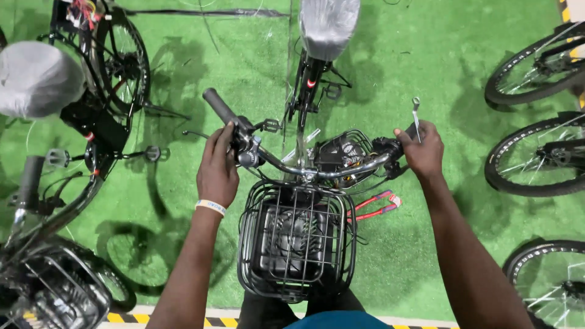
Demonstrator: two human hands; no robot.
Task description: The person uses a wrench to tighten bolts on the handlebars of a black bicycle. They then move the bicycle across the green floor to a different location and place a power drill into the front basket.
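Head view: person stands at front of a black e-bike w/ curved silver handlebar (pixel 317 172), looking down on it
Left hand (pixel 217 169): fingers clenched round the bar by the brake/shifter cluster, just inboard of the black rubber left grip (pixel 220 107); white wristband on
Right hand (pixel 421 151): fingers closed on the right bar end and also pinching a slim silver spanner (pixel 416 116), which sticks up past the knuckles
Bike pos: upright on green turf floor (pixel 183 201), black wire front basket (pixel 297 240) nearest the person, plastic-wrapped saddle (pixel 329 24) far end
Progress: bar, basket, grips fitted; red-tipped cables (pixel 378 204) hang loose under bar, so wiring looks unfinished; can't tell if stem bolts are tight
Around: more bikes L & R
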